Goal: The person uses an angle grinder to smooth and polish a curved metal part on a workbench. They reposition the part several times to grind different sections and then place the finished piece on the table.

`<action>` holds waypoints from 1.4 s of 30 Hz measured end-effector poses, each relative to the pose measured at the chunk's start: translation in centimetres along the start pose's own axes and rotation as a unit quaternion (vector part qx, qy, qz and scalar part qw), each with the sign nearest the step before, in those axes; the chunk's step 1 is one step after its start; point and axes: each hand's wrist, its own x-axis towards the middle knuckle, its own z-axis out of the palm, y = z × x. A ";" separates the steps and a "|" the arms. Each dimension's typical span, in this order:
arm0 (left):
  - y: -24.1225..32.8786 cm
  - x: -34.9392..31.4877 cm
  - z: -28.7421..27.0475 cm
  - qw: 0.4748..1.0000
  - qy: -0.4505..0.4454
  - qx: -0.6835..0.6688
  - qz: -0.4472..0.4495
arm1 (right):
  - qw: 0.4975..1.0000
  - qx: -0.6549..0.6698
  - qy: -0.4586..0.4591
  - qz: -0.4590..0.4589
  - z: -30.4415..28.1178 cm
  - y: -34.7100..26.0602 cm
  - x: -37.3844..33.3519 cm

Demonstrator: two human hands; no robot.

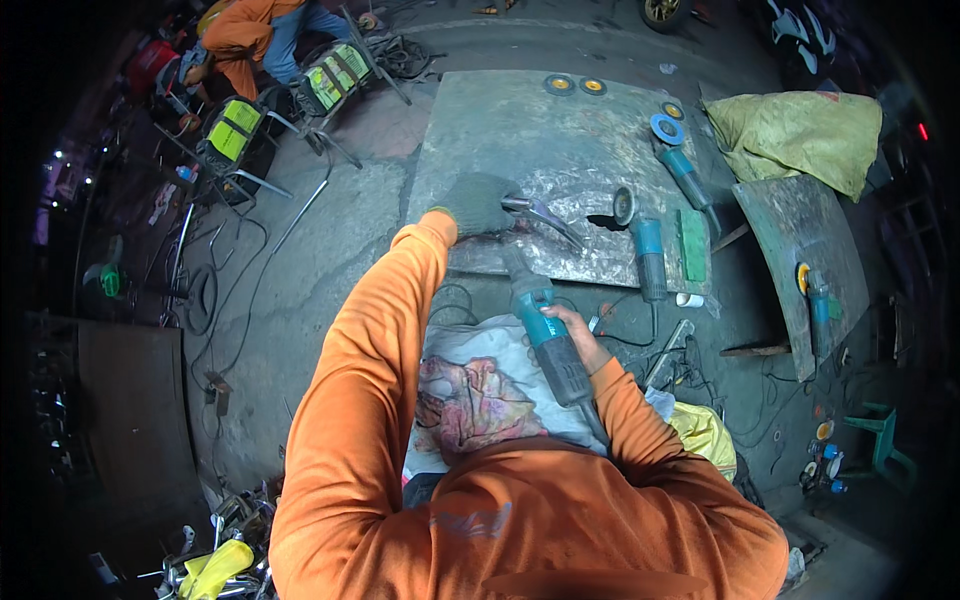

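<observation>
My left hand (480,205), in a dark knitted glove, is closed around a shiny, curved metal piece (548,216) with a tapering end. It holds the piece over the near part of a worn, scratched tabletop (500,120). My right hand (582,338), bare, grips the body of a teal and black power grinder (556,352). The grinder's grey head points up toward the table's near edge, just below the metal piece. Whether the two touch, I cannot tell. A cloth with reddish stains (475,400) lies over my lap.
On the table lie two more grinders (650,250) (686,180), a green block (692,245), a blue ring disc (667,129) and several yellow-centred discs (559,84). A sack (800,135) and side board (800,230) stand right. Cords cross the floor; a person (250,45) bends far left.
</observation>
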 end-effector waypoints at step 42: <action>0.4 -3.3 3.2 0.986 0.130 -0.100 -0.006 | 0.996 -0.036 0.029 -0.079 2.0 0.8 1.8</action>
